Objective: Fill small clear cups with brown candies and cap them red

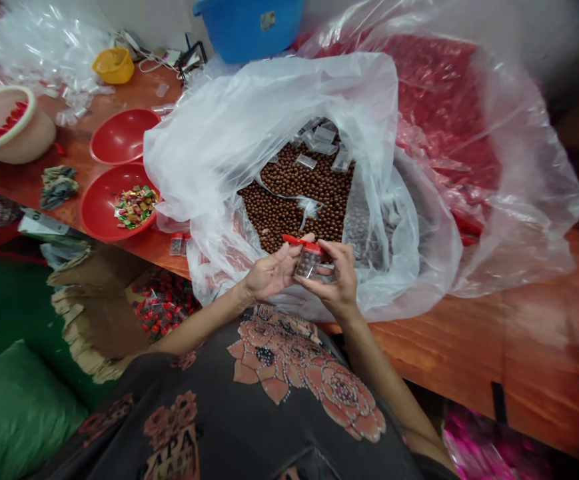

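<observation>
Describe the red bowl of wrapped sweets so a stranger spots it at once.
On the orange wooden table, find the big clear plastic bag of brown balls. Just left of it sit two red bowls. The nearer one is yours: unlike the one behind it, it holds a heap of colourful wrapped sweets.

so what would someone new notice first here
The big clear plastic bag in the middle of the wooden table catches the eye first, open on a heap of brown balls. To its right and behind it, a second clear bag glows with shiny red contents. At the front, the left hand and right hand hold a small clear jar with a red lid above the bag's edge.
</observation>
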The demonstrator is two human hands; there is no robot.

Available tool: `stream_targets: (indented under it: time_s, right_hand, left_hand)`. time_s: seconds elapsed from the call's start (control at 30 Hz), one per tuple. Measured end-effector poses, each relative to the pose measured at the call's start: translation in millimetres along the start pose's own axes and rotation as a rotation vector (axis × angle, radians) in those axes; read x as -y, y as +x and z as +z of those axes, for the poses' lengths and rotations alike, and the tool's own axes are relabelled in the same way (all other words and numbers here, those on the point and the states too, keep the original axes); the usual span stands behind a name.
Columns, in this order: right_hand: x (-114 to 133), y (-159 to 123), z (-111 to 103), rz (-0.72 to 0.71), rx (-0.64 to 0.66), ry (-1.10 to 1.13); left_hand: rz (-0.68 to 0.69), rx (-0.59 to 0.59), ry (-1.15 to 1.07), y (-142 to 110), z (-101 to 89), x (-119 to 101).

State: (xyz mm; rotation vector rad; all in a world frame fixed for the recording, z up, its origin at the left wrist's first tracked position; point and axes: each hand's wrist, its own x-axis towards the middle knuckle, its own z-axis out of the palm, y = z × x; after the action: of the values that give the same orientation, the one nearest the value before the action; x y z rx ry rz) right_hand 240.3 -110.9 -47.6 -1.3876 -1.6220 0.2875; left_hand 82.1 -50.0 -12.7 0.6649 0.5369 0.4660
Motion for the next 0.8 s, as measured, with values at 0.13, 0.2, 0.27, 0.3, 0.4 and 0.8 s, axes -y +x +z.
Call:
stream_targets:
  time_s: [0.13,0.2,0.27,0.3,0.4,0.8]
  right_hand:
    - [-0.6,2.7,0.2,-0.119,0.017,-0.085]
    - [-0.7,3.0,2.8,-0.191,0.043,-0.123]
    - [0.0,2.5,6.1,-0.218,0.075,-0.148]
    - [0.9,2.1,7.5,-0.218,0.09,-0.158]
    - [5.6,2.0,8.9,-0.199,0.127,-0.201]
    - [9.2,4.2,12.8,-0.346,0.105,-0.313]
  left_hand:
    - [-0.014,-0.067,-0.058,1.5,1.3,-3.9]
    - [-0.049,-0.085,-0.09,4.4,1.8,-6.5]
    - [-0.09,-0.114,-0.128,6.7,1.9,-8.1]
    - [-0.109,-0.136,-0.146,7.4,1.8,-8.1]
    - [-0.124,-0.204,-0.16,8.9,1.4,-4.6]
    - [0.017,-0.341,0.012,3.3,8.0,11.1]
